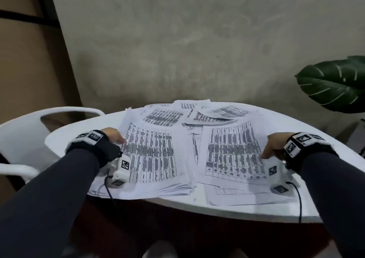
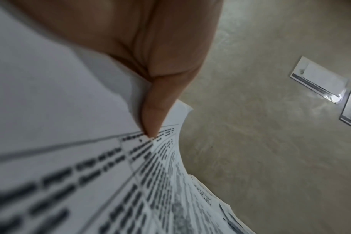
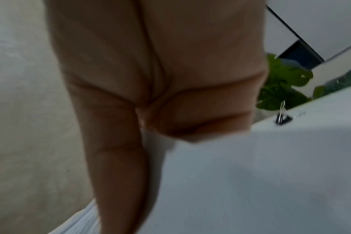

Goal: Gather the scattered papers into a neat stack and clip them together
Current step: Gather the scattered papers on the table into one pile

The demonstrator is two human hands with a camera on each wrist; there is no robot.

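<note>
I see my left hand (image 1: 112,136) pinching the left stack (image 1: 152,155) at mid-frame left. My right hand (image 1: 275,144) grips the right sheets (image 1: 235,153).

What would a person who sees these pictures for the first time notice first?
First the printed papers, spread in overlapping piles over the round white table. Next the two hands: the left hand pinches the left pile's edge, thumb on top, and the right hand grips the right pile's edge. A big green leaf shows at the far right, and a small binder clip lies near the table's edge.
</note>
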